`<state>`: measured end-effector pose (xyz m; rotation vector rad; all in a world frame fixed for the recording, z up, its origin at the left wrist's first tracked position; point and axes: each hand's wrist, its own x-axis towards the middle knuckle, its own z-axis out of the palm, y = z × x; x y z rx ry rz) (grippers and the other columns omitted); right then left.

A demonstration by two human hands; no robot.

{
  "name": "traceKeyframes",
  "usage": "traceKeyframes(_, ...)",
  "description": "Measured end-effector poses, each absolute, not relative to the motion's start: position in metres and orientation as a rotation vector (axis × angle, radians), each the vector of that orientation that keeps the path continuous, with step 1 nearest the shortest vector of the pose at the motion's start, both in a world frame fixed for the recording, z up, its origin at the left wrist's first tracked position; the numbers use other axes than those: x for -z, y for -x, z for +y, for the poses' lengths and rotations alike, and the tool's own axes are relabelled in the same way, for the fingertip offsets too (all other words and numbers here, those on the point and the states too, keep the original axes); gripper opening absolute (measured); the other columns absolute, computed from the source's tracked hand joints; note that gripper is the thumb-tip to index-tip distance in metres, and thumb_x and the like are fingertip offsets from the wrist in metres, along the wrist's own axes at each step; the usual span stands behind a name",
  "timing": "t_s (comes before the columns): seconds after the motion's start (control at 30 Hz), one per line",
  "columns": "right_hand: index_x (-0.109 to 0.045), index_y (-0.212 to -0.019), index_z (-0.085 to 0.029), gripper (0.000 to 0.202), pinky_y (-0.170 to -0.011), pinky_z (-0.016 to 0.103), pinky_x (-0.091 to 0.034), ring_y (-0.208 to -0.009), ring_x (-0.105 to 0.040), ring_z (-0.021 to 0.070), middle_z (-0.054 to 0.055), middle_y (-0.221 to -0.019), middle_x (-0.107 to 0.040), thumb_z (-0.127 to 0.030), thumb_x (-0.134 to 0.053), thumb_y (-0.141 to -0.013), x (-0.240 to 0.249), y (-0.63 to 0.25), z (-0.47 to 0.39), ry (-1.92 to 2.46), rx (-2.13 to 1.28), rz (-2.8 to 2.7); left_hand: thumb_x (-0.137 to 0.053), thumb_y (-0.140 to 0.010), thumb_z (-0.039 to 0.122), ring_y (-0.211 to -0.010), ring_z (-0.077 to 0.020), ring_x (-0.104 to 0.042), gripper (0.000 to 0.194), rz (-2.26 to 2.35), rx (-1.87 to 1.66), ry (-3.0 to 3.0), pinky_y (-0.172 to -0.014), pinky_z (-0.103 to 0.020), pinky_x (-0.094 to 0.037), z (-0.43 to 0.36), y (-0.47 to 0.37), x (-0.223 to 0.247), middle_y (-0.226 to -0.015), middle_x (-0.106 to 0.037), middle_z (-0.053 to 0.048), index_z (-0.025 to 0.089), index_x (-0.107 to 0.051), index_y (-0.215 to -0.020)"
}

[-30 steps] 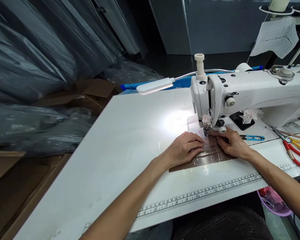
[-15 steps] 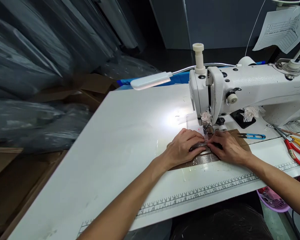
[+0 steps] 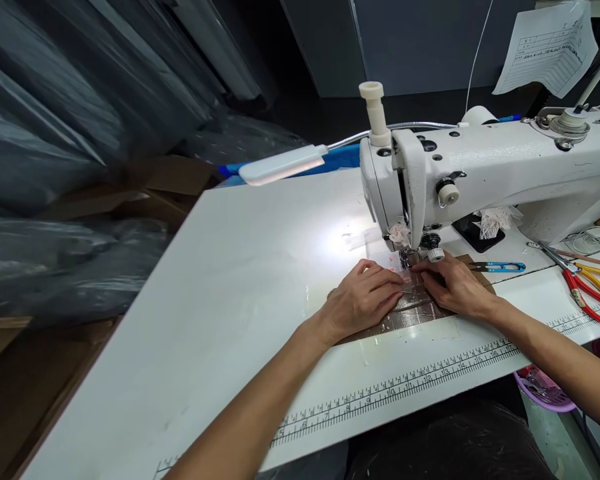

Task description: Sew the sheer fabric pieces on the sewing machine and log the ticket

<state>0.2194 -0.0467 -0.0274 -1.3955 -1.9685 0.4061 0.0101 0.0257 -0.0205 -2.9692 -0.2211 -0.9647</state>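
From here I judge I'm aligning the sheer piece (image 3: 381, 259) by the presser foot (image 3: 405, 259); my left hand (image 3: 365, 300) rests open, fingers slightly bent, my right hand (image 3: 453, 287) curls, grip unclear, and the next move wants flat, steady guiding.

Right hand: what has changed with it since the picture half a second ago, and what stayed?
The right hand has moved forward, its fingertips deeper under the head of the sewing machine and slightly farther from the left hand. No new hold or release is clear. The left hand stays beside it; the blue snips lie as before.
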Motion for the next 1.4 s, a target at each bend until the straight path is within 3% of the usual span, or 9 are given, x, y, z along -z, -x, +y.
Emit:
traceKeyframes(0.2, -0.067, -0.121, -0.020, 0.033, -0.081, 0.037, -0.053, -0.090, -0.056, 0.0213, 0.012, -0.104, -0.057, -0.017, -0.047, -0.095, 0.029, -0.221, -0.050, 1.389, -0.321, -2.159, -0.051, -0.094, 0.011, -0.072, -0.0126, -0.065, 0.016, -0.204, 0.909, 2.948, -0.070, -0.032, -0.051, 0.026, -0.010, 0.022, -0.088, -0.075, -0.001, 0.017, -0.064, -0.088)
traceKeyframes(0.57, -0.068, -0.123, -0.022, 0.033, -0.082, 0.036, -0.052, -0.090, -0.056, 0.0207, 0.011, -0.102, -0.057, -0.021, -0.047, -0.097, 0.022, -0.226, -0.050, 1.360, -0.328, -2.290, -0.050, -0.090, 0.013, -0.072, -0.0162, -0.064, 0.021, -0.135, 0.699, 3.093, -0.069, -0.035, -0.051, 0.025, -0.005, 0.013, -0.091, -0.073, -0.006, 0.018, -0.069, -0.096)
traceKeyframes(0.87, -0.065, -0.126, -0.022, 0.037, -0.082, 0.039, -0.054, -0.088, -0.058, 0.0213, 0.013, -0.107, -0.057, -0.019, -0.045, -0.096, 0.023, -0.224, -0.049, 1.378, -0.314, -2.308, -0.055, -0.081, 0.022, -0.061, -0.0151, -0.058, 0.015, -0.178, 0.716, 3.185, -0.065, -0.033, -0.048, 0.032, -0.008, 0.005, -0.081, -0.072, -0.003, 0.018, -0.069, -0.079)
traceKeyframes(1.4, -0.063, -0.125, -0.017, 0.033, -0.068, 0.035, -0.054, -0.078, -0.058, 0.0211, 0.016, -0.104, -0.057, -0.019, -0.045, -0.098, 0.024, -0.216, -0.048, 1.430, -0.141, -2.338, -0.056, -0.077, 0.025, -0.073, -0.0194, -0.061, 0.026, -0.355, 0.677, 3.229, -0.073, -0.036, -0.048, 0.031, -0.002, 0.008, -0.095, -0.072, -0.007, 0.016, -0.070, -0.097)
